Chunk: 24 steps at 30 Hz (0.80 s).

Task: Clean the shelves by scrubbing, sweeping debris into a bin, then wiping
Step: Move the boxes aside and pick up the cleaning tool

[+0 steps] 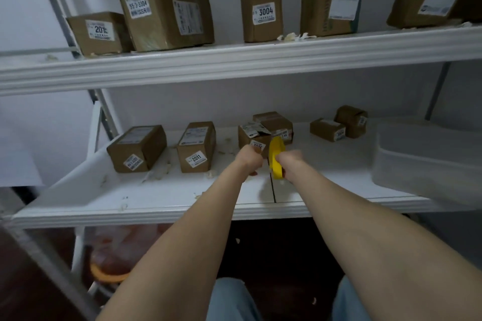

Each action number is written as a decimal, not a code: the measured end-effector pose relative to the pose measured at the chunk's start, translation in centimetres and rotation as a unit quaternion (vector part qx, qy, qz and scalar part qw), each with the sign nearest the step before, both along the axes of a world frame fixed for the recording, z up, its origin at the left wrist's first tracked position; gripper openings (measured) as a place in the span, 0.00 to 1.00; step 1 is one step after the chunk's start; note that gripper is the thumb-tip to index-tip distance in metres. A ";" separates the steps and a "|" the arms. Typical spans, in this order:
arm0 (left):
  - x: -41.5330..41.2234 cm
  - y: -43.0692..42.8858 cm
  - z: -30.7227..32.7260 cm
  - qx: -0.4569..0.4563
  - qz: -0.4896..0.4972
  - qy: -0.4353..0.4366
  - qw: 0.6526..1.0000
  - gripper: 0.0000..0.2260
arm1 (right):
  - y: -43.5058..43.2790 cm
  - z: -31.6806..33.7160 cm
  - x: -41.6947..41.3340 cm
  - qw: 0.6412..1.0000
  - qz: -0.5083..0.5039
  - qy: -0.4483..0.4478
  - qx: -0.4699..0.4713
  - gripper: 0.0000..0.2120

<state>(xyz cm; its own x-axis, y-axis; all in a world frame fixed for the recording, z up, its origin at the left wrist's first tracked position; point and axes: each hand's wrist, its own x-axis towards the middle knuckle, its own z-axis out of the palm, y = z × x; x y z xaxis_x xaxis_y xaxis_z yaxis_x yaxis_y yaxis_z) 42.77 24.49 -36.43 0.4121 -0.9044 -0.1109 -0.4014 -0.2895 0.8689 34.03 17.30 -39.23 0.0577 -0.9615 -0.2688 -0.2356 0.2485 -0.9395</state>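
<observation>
My right hand grips a yellow brush and holds it down on the white lower shelf, just in front of a small cardboard box; the hand is blurred. My left hand is beside it, fingers curled under, touching the shelf in front of the same box; nothing shows in it and its palm is hidden. Pale scraps of debris lie scattered over the lower shelf. More debris sits on the upper shelf.
Several labelled cardboard boxes stand along both shelves, among them box 2011. A white plastic bin sits at the right end of the lower shelf. Below the shelf at left is an orange-rimmed bucket lined with a bag.
</observation>
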 end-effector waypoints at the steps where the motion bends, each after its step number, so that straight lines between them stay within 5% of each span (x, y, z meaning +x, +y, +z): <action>1: -0.4 -0.3 -0.1 0.000 0.012 -0.010 1.000 0.15 | -0.6 -0.4 -0.4 1.000 0.003 0.010 0.003 0.18; 6: -1.7 -2.5 -0.9 0.003 0.049 -0.100 0.994 0.15 | -0.6 0.2 -4.0 0.998 -0.010 0.052 -0.023 0.16; 9: -0.8 -3.9 -0.7 -0.012 0.109 -0.142 0.984 0.16 | 0.0 0.8 -5.3 0.987 0.000 0.150 -0.053 0.15; 13: 1.9 -6.5 -0.1 -0.026 0.151 -0.150 0.977 0.22 | -1.3 0.6 -5.5 0.939 0.029 0.324 -0.109 0.16; 18: 3.8 -9.1 -0.5 0.002 0.144 -0.130 0.981 0.28 | -2.7 2.3 -4.2 0.886 0.130 0.429 -0.121 0.16; 20: 4.3 -9.8 -0.7 0.016 0.116 -0.156 0.981 0.33 | -3.5 2.4 -3.3 0.858 0.186 0.472 -0.086 0.08; 22: 5.0 -10.5 -1.2 0.020 0.080 -0.164 0.983 0.37 | -4.5 2.7 -2.5 0.862 0.182 0.465 -0.081 0.01; 24: 5.7 -11.0 -1.8 0.018 0.050 -0.167 0.985 0.39 | -6.2 2.6 -1.9 0.897 0.130 0.406 -0.117 0.06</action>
